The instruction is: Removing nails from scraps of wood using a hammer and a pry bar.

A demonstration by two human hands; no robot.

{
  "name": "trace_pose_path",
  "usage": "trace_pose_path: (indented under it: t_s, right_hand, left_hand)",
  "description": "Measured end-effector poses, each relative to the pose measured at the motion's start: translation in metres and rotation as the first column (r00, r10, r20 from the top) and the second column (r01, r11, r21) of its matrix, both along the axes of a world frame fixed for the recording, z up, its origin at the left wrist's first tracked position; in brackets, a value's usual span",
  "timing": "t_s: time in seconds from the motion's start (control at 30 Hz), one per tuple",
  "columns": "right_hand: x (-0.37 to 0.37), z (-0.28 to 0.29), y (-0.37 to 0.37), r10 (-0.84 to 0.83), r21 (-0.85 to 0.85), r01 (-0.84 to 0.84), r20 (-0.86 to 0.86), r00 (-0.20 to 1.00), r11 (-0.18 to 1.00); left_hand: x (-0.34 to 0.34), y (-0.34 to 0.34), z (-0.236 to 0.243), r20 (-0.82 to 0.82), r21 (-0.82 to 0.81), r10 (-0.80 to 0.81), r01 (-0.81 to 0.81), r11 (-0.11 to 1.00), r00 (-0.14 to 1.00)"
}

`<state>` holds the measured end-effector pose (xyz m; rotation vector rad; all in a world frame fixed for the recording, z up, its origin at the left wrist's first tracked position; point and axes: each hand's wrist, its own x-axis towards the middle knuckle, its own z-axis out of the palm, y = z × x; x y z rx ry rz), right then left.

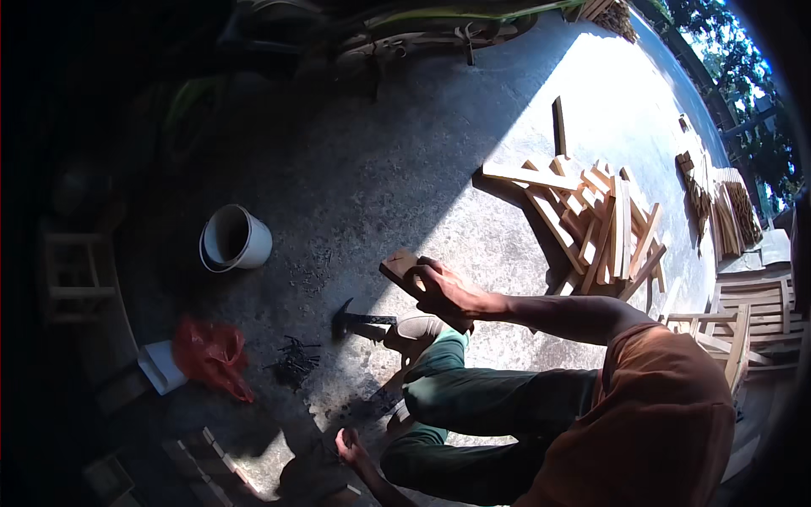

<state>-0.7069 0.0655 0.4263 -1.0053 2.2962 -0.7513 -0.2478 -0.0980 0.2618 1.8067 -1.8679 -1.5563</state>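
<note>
My right hand (448, 291) is closed round a short, thick wooden block (400, 266), held out over the floor above my shoe (416, 328). My left hand (347, 445) is lower in the view, beside my other foot. Its fingers are curled together, and whatever they may hold is too small and shaded to make out. A hammer (365, 319) with a dark handle lies on the concrete beside my shoe. Left of the feet is a loose heap of dark nails (296, 362).
A white bucket (253, 245) stands at the left, with a red plastic bag (211, 355) and a white container (160, 368) below it. Wooden sticks (621, 224) lie piled in sunlight at the upper right. Wooden frames (752, 321) stand at the far right. A motorbike (405, 38) is parked at the top.
</note>
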Motion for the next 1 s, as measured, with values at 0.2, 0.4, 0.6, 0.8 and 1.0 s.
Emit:
trace_pose_path:
  t_s: [0.2,0.4,0.6,0.8,1.0]
  right_hand:
    - [0.006,0.215,0.127,-0.244,-0.099,0.241,-0.012,0.970,0.965]
    - [-0.079,0.332,0.198,-0.686,-0.336,0.677,0.110,0.719,0.655]
    - [-0.246,0.353,0.283,-0.671,-0.461,0.689,0.236,0.703,0.560]
    - [-0.482,0.414,0.453,-0.695,-0.377,0.701,0.180,0.696,0.605]
    - [-0.722,0.428,0.619,-0.860,-0.332,0.846,0.156,0.486,0.418]
  left_hand:
    - [-0.269,0.055,0.312,-0.518,0.370,-0.403,0.622,0.690,0.755]
    - [-0.514,0.198,0.478,-0.677,0.555,-0.440,0.802,0.221,0.590]
    - [-0.698,0.298,0.541,-0.637,0.570,-0.400,0.752,0.331,0.659]
    - [-0.900,0.360,0.552,-0.610,0.667,-0.450,0.729,0.154,0.652]
    - [-1.112,0.447,0.563,-0.628,0.671,-0.447,0.734,0.102,0.636]
